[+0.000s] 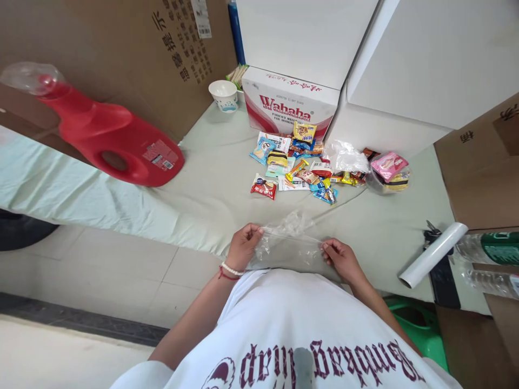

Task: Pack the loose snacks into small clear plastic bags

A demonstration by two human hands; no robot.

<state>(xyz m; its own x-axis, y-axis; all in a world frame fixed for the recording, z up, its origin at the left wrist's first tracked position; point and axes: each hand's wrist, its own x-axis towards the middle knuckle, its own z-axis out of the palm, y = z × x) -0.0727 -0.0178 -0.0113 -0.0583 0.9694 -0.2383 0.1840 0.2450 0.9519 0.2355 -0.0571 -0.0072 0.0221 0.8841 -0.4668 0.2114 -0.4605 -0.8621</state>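
A clear plastic bag (290, 246) is stretched between my two hands at the table's near edge, close to my shirt. My left hand (246, 243) pinches its upper left corner, while my right hand (339, 255) grips the upper right corner between thumb and fingers. Beyond the bag lies a pile of small wrapped snacks (298, 178) in several colours. A red snack packet (264, 187) sits at the pile's near left. Crumpled clear plastic (344, 156) rests at its right side, beside a clear round bowl (377, 186) holding a pink packet (389, 165).
A large red jug (133, 135) stands at the left. Behind the snacks are a Wahaha carton (290, 102), a paper cup (224, 96) and white boxes (300, 38). On the right lie a white roll (433, 254), keys (432, 232) and plastic bottles (492, 248).
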